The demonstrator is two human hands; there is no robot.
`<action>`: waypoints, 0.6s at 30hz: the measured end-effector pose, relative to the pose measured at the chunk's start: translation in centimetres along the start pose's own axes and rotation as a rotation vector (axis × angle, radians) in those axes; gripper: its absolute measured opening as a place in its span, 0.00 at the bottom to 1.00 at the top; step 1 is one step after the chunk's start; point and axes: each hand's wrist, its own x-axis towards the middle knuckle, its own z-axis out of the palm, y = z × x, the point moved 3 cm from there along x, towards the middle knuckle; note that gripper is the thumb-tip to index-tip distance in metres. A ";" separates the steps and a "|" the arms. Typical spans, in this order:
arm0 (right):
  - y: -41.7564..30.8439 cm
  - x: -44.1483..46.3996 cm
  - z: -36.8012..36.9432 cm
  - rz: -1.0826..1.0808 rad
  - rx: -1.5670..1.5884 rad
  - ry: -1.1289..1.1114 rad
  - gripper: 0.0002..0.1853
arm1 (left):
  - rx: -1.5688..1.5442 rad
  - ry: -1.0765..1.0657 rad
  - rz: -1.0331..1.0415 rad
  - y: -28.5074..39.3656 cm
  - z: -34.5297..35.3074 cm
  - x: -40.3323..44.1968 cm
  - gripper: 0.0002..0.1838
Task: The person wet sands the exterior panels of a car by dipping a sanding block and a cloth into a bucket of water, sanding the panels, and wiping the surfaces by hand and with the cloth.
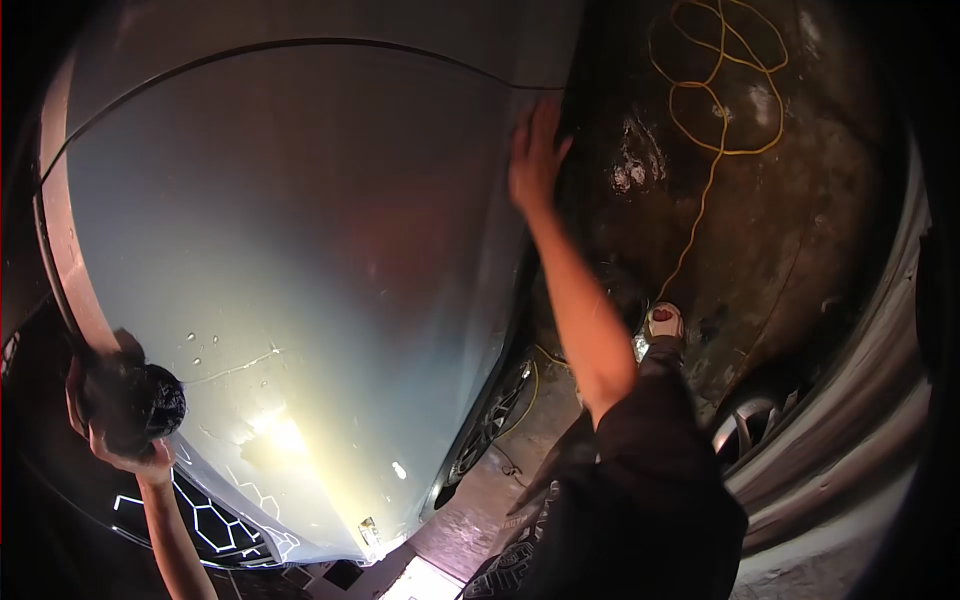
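A broad grey car body panel (300,220) fills the left and middle of the view, with a few droplets and a bright glare spot on its lower part. My left hand (130,450), at the lower left, is wrapped around a dark rounded object (165,400) with a textured black end; its exact kind is hard to make out. That object is at the panel's left edge. Higher up, my right hand (538,155) lies at the panel's right edge with fingers stretched out and nothing held in them. Its fingertips reach near the end of a thin black seam (330,41).
A yellow cord (735,152) lies looped on the dark, wet-looking floor (800,230). A spoked wheel (490,425) shows below the panel. My shoe (665,320) stands on the floor. Pale draped sheeting (860,430) hangs at the right, beside another wheel (745,425).
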 end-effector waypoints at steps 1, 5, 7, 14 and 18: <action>-0.9 -5.0 0.1 -0.046 0.055 0.000 0.31 | 0.021 0.003 0.081 0.7 0.4 0.8 0.36; -5.5 -37.1 1.7 0.043 0.468 -0.268 0.40 | 0.016 -0.001 0.032 0.2 -0.4 0.2 0.35; -4.4 -34.8 2.2 0.044 0.457 -0.269 0.41 | -0.012 0.029 0.051 0.1 -0.4 0.2 0.37; -14.0 -9.9 -1.9 -0.175 0.460 -0.031 0.36 | 0.039 0.046 0.176 0.8 -0.3 1.4 0.37; -14.6 -42.3 0.9 -0.457 0.403 -0.344 0.43 | 0.020 0.148 0.204 1.0 -0.1 2.7 0.33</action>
